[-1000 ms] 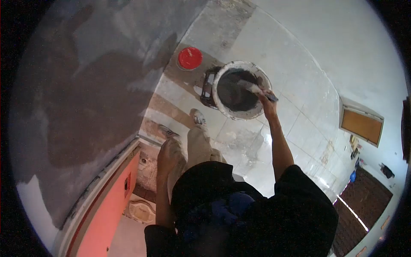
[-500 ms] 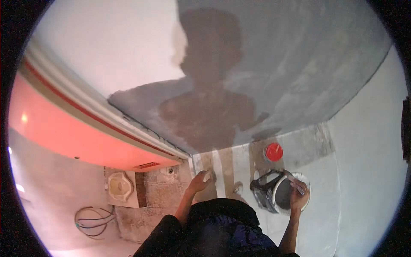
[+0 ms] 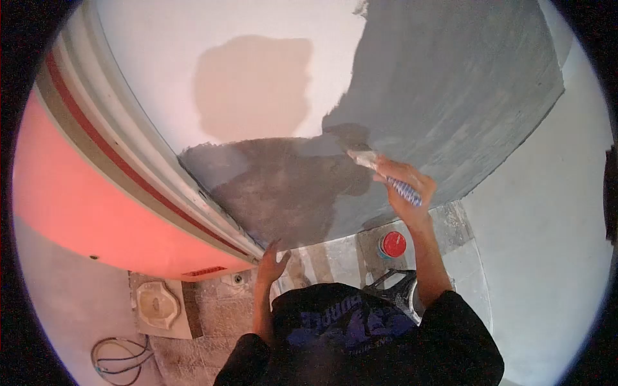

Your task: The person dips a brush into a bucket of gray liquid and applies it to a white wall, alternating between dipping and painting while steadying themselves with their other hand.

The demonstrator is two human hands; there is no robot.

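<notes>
My right hand [image 3: 412,190] is wrapped round a paintbrush [image 3: 365,158] with a blue-and-white patterned handle. The brush tip is at the wall, close to the border between grey coating [image 3: 444,96] and the bare white wall surface [image 3: 257,19]. Low by the door frame, my left hand [image 3: 273,262] is open with its fingers apart, holding nothing that I can see. A bucket [image 3: 414,302] of grey mix is mostly hidden behind my right arm. Beside it, a black frame-like stool [image 3: 389,280] shows in part.
A small red-lidded tub [image 3: 393,244] stands on the floor near the wall. On the left are a pinkish door [image 3: 116,212] and its frame [image 3: 129,122]. A basin [image 3: 158,304] and a coiled hose [image 3: 121,360] lie lower left.
My right hand has risen from over the bucket to the wall with the paintbrush. My left hand has shifted left and up, towards the door frame. The view has tilted and turned.
</notes>
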